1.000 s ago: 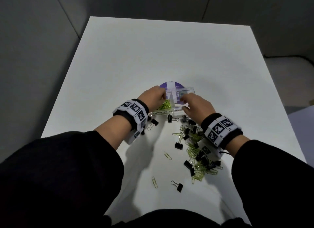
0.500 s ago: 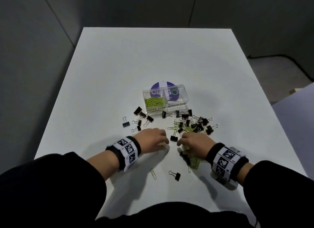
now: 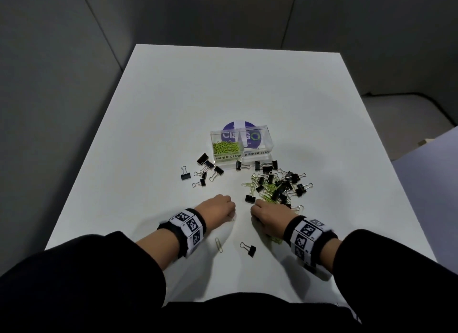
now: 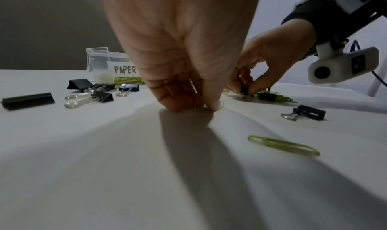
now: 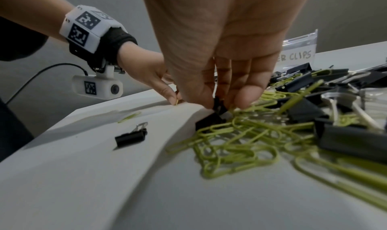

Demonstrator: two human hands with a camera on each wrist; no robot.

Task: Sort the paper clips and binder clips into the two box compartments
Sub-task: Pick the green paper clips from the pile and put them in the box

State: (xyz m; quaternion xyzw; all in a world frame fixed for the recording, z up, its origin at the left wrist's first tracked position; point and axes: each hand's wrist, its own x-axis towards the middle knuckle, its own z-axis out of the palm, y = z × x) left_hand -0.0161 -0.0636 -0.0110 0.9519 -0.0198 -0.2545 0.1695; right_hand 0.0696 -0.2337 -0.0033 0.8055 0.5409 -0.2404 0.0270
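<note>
A clear two-compartment box [image 3: 266, 144] stands mid-table; its left half, labelled PAPER CLIPS, holds green paper clips [image 3: 226, 148], and I see nothing in its right half, labelled BINDER CLIPS. My left hand [image 3: 220, 207] pinches a green paper clip [image 4: 199, 105] against the table with thumb and fingers. My right hand [image 3: 269, 215] pinches a black binder clip [image 5: 218, 103] at the near edge of a mixed pile [image 3: 277, 186] of black binder clips and green paper clips.
Several black binder clips [image 3: 205, 171] lie left of the box front. A loose paper clip [image 3: 218, 244] and a binder clip [image 3: 249, 249] lie near me between my wrists. The white table's [image 3: 173, 97] far half is bare.
Both hands drew back from the box to the near side of the clips a second ago. Since half a second ago they have barely moved, fingertips down on the clips.
</note>
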